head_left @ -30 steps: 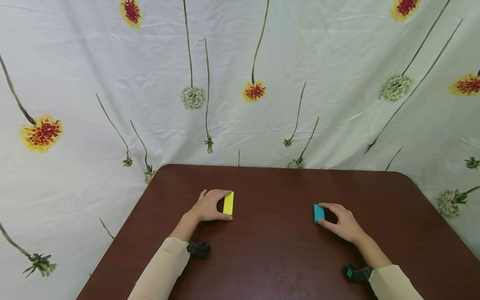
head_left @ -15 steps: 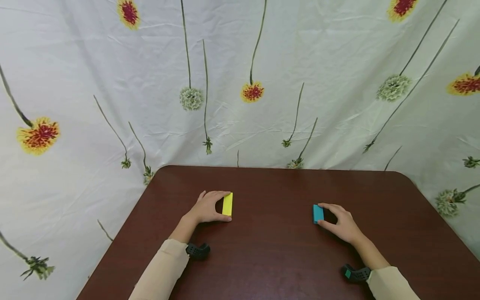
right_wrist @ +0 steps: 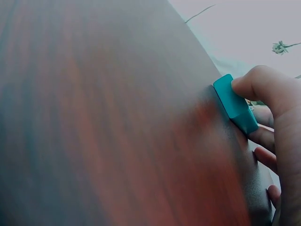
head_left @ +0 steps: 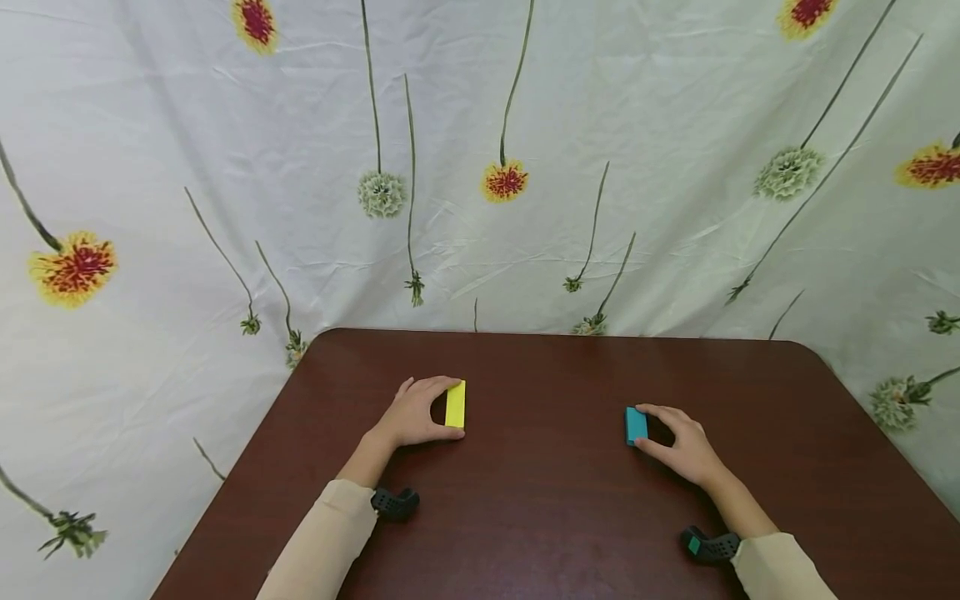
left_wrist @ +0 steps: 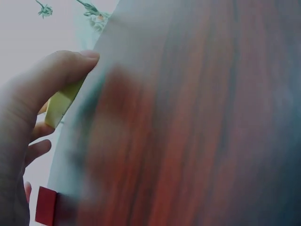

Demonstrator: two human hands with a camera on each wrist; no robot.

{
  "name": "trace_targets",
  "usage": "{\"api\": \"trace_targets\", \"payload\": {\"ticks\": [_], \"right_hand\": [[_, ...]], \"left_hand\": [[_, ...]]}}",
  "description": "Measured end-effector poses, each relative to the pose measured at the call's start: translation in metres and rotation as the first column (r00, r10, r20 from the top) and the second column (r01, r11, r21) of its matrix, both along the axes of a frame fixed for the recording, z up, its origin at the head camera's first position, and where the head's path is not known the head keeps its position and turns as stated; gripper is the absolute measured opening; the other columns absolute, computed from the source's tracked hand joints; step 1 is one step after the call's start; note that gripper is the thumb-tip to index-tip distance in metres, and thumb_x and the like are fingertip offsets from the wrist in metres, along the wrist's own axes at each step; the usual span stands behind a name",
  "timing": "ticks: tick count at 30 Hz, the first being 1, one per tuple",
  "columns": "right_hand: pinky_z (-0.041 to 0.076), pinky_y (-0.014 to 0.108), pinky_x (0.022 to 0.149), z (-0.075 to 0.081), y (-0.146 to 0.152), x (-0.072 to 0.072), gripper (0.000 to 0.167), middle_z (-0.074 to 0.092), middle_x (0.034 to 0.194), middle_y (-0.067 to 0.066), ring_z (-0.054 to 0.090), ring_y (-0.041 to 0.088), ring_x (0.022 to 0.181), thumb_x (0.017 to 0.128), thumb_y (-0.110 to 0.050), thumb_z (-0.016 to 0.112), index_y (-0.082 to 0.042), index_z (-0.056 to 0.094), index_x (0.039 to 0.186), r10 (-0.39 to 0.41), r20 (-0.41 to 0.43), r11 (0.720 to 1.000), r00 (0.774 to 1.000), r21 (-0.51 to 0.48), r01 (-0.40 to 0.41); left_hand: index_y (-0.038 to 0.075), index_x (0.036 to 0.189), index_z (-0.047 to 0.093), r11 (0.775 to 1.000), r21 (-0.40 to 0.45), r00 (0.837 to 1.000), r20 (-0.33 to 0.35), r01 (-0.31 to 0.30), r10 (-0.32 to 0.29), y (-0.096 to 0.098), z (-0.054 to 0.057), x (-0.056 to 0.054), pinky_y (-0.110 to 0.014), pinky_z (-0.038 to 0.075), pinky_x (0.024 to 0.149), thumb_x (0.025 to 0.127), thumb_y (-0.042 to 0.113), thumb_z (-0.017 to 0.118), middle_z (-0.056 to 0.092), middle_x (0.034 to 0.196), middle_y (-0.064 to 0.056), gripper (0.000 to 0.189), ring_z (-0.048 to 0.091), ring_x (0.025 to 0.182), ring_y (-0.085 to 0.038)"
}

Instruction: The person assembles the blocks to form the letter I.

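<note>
My left hand pinches a thin yellow block by its two ends, thumb at the near end and fingers at the far one. In the left wrist view the yellow block shows partly behind the thumb; whether it touches the table cannot be made out. Over to the right, my right hand holds a small blue block the same way. Seen from the right wrist, the blue block is rectangular with rounded edges, gripped between thumb and fingers at the tabletop.
A dark reddish-brown table with rounded far corners lies under both hands. Low in the left wrist view a red block appears beyond the fingers. Behind the table hangs a white cloth printed with flowers. Each wrist wears a black band.
</note>
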State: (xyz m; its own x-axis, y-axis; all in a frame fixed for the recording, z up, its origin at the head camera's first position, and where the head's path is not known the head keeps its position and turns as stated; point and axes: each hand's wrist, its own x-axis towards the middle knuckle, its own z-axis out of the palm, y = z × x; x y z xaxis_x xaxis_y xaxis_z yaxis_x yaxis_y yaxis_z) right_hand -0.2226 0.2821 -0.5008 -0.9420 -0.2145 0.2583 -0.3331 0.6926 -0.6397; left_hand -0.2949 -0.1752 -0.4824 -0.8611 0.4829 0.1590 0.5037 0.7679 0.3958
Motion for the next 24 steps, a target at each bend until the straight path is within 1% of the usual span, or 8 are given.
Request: {"api": "trace_targets", "payload": {"ticks": [4, 6, 10, 13, 17, 24], "right_hand": [[0.017, 0.071, 0.099, 0.0, 0.0, 0.0, 0.053, 0.049, 0.136, 0.026, 0.036, 0.048, 0.128, 0.089, -0.024, 0.071, -0.003, 0.055, 0.135, -0.006, 0.002, 1.0, 1.0, 0.007, 0.006], [0.017, 0.071, 0.099, -0.001, 0.0, 0.0, 0.053, 0.049, 0.136, 0.027, 0.036, 0.048, 0.128, 0.089, -0.024, 0.071, -0.003, 0.054, 0.135, -0.006, 0.003, 1.0, 1.0, 0.006, 0.006], [0.016, 0.072, 0.099, -0.001, 0.0, 0.0, 0.053, 0.049, 0.136, 0.027, 0.036, 0.048, 0.128, 0.09, -0.024, 0.071, -0.003, 0.054, 0.135, 0.001, 0.001, 1.0, 1.0, -0.005, -0.001], [0.016, 0.072, 0.099, -0.001, -0.001, 0.0, 0.053, 0.049, 0.136, 0.027, 0.035, 0.049, 0.128, 0.09, -0.025, 0.071, -0.002, 0.054, 0.135, 0.005, -0.001, 1.0, 1.0, -0.005, -0.005], [0.016, 0.072, 0.099, -0.001, 0.0, 0.0, 0.053, 0.048, 0.137, 0.027, 0.035, 0.049, 0.128, 0.09, -0.025, 0.071, -0.003, 0.054, 0.135, 0.005, 0.005, 1.0, 1.0, -0.005, -0.005], [0.015, 0.072, 0.099, -0.001, 0.0, 0.0, 0.053, 0.048, 0.137, 0.027, 0.035, 0.049, 0.128, 0.09, -0.025, 0.071, -0.003, 0.054, 0.135, -0.001, 0.013, 1.0, 1.0, -0.007, 0.001]], "left_hand": [[0.017, 0.144, 0.05, 0.999, 0.042, 1.0, -0.024, 0.02, -0.019, 0.004, 0.004, 0.0, -0.061, 0.014, 0.111, 0.073, 0.059, 0.077, 0.049, 0.143, -0.007, 0.087, 0.041, 0.134, -0.028], [0.017, 0.143, 0.05, 0.998, 0.062, 0.999, -0.033, 0.032, -0.03, 0.006, 0.006, 0.0, -0.06, 0.017, 0.111, 0.073, 0.057, 0.077, 0.05, 0.143, -0.007, 0.085, 0.042, 0.134, -0.028], [0.019, 0.144, 0.049, 0.997, 0.078, 0.999, -0.025, 0.027, -0.025, 0.01, 0.008, 0.001, -0.057, 0.022, 0.109, 0.073, 0.056, 0.078, 0.049, 0.143, -0.005, 0.085, 0.042, 0.133, -0.028], [0.021, 0.145, 0.049, 0.997, 0.08, 1.0, -0.02, 0.023, -0.022, 0.013, 0.009, 0.001, -0.058, 0.024, 0.108, 0.073, 0.057, 0.077, 0.049, 0.144, -0.004, 0.085, 0.041, 0.133, -0.029], [0.021, 0.145, 0.049, 0.995, 0.097, 0.999, -0.015, 0.034, -0.033, 0.018, 0.009, 0.001, -0.06, 0.024, 0.106, 0.074, 0.056, 0.078, 0.048, 0.144, -0.004, 0.084, 0.041, 0.134, -0.029], [0.022, 0.145, 0.048, 0.995, 0.085, 0.999, -0.018, 0.047, -0.045, 0.027, 0.009, -0.001, -0.059, 0.025, 0.106, 0.074, 0.059, 0.076, 0.049, 0.144, -0.002, 0.085, 0.042, 0.133, -0.027]]}}
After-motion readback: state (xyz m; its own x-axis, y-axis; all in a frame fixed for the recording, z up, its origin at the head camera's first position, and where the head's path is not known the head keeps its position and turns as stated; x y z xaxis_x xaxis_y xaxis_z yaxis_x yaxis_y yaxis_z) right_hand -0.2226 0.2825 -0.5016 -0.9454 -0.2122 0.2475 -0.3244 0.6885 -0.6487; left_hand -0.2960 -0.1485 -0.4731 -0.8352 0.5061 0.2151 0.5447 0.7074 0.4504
